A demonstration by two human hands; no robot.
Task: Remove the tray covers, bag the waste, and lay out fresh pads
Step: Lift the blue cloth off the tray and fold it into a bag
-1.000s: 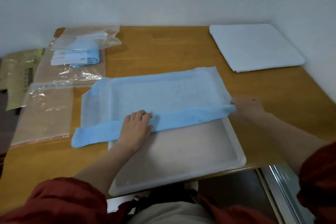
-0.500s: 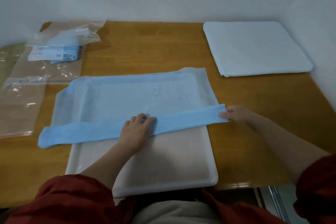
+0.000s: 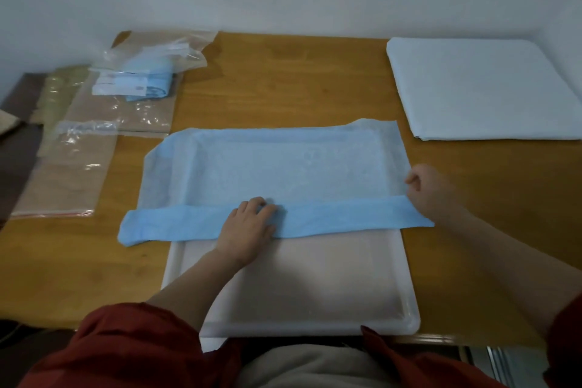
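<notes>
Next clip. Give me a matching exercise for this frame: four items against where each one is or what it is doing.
1 left hand
2 right hand
3 white folded stack
4 clear bag with blue contents

a at the table's far right
b holds the folded edge of the blue pad at the tray's right rim
c rests on the folded edge, mid-tray
d at the table's far left

Pairs: 1-c, 2-b, 3-a, 4-d
</notes>
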